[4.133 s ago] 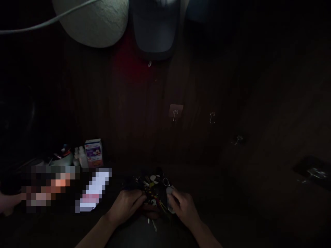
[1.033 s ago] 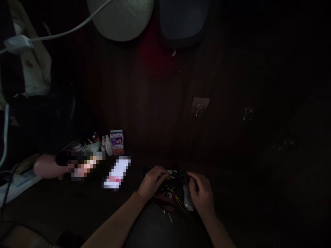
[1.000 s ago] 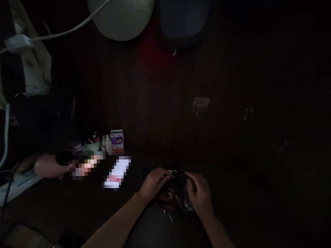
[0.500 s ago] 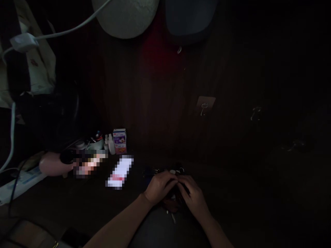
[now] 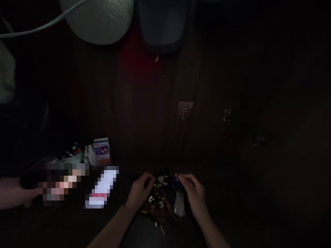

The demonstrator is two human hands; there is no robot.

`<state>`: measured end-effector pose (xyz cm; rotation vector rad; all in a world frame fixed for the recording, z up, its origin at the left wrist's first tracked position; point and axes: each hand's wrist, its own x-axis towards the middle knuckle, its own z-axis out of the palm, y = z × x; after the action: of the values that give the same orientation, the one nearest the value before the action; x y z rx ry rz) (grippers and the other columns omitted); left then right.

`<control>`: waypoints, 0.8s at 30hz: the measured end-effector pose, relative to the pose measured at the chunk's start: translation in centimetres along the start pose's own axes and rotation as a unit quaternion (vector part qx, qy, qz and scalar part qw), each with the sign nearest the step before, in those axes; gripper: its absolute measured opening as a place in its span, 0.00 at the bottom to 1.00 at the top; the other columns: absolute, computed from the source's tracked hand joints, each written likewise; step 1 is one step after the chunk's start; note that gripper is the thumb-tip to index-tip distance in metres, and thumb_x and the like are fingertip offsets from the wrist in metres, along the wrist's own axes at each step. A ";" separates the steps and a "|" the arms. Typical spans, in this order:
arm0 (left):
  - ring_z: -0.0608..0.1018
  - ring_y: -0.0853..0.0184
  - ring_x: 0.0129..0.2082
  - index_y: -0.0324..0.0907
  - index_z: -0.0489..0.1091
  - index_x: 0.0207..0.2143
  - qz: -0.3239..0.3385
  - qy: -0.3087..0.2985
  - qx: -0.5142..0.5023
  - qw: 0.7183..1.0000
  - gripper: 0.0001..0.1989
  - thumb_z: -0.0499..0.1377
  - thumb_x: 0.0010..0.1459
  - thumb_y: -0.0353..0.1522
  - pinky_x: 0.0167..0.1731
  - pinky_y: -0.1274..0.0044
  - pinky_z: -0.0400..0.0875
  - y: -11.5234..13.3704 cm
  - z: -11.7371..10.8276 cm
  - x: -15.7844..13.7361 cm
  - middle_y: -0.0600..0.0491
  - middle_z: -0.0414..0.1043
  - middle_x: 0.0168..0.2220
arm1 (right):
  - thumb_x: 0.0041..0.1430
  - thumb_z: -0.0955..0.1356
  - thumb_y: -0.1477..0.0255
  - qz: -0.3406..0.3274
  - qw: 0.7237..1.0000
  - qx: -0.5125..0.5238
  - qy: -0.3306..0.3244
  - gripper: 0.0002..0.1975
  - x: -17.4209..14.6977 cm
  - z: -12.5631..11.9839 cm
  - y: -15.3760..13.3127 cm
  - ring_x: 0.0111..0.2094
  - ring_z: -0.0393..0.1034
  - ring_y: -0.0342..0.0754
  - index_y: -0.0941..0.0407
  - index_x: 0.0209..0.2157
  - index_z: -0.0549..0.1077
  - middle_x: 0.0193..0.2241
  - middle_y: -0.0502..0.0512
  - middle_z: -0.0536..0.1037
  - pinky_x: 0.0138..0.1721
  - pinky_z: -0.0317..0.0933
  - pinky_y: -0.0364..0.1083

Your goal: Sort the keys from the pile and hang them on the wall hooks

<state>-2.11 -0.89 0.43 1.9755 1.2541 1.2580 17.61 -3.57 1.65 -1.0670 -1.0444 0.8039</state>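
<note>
In the dim light my left hand (image 5: 139, 191) is at the left of a small heap of dark straps with yellow edging (image 5: 160, 208). Its fingers are curled together at the heap's far side, and what they hold, if anything, is hidden. On the other side my right hand (image 5: 194, 193) pinches thumb and finger together on something too small and dark to name. A pale, translucent elongated piece (image 5: 179, 204) lies below those fingertips. Between the hands is a black and white trinket (image 5: 162, 179). A thin metallic piece (image 5: 162, 230) sticks out at the near edge of the heap.
To the left lies a bright blurred rectangle (image 5: 102, 187), with a pink hair dryer (image 5: 12, 193) further left. Small boxes (image 5: 102, 151) and white bottles (image 5: 89, 155) stand against the dark wall. Hooks (image 5: 184, 113), a grey cap (image 5: 162, 27) and a pale rounded item (image 5: 100, 22) are above.
My hands have drawn apart, uncovering the heap, the trinket and the translucent piece between them. The view has shifted to the right.
</note>
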 end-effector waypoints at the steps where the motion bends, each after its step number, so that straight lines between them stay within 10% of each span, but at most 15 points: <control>1: 0.76 0.69 0.29 0.44 0.69 0.31 -0.011 0.012 -0.007 1.000 0.08 0.52 0.56 0.35 0.31 0.80 0.68 -0.2 0.0 0.2 0.56 0.74 0.28 | 0.45 0.72 0.61 -0.008 1.000 0.004 0.016 0.12 0.5 -0.1 -0.2 0.37 0.73 0.52 0.55 0.25 0.72 0.31 0.55 0.79 0.41 0.64 0.48; 15: 0.77 0.68 0.29 0.46 0.67 0.31 -0.078 -0.077 0.022 0.994 0.09 0.50 0.56 0.37 0.30 0.81 0.64 -1.1 0.1 1.1 0.58 0.74 0.27 | 0.47 0.70 0.68 -0.270 0.950 -0.067 0.143 0.10 11.9 3.9 -11.2 0.32 0.70 0.45 0.56 0.33 0.73 0.30 0.51 0.76 0.35 0.65 0.45; 24: 0.77 0.69 0.30 0.46 0.67 0.32 -0.078 -0.100 0.047 0.991 0.09 0.48 0.57 0.36 0.31 0.81 0.64 -0.8 0.0 1.2 0.58 0.75 0.28 | 0.50 0.68 0.68 -0.335 0.897 -0.224 0.182 0.07 15.8 4.5 -11.3 0.31 0.69 0.45 0.55 0.32 0.72 0.29 0.51 0.75 0.35 0.62 0.45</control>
<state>-2.22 0.51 0.35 1.9684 1.3587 0.9179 18.84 8.66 17.34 -1.0756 -1.1889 -0.2052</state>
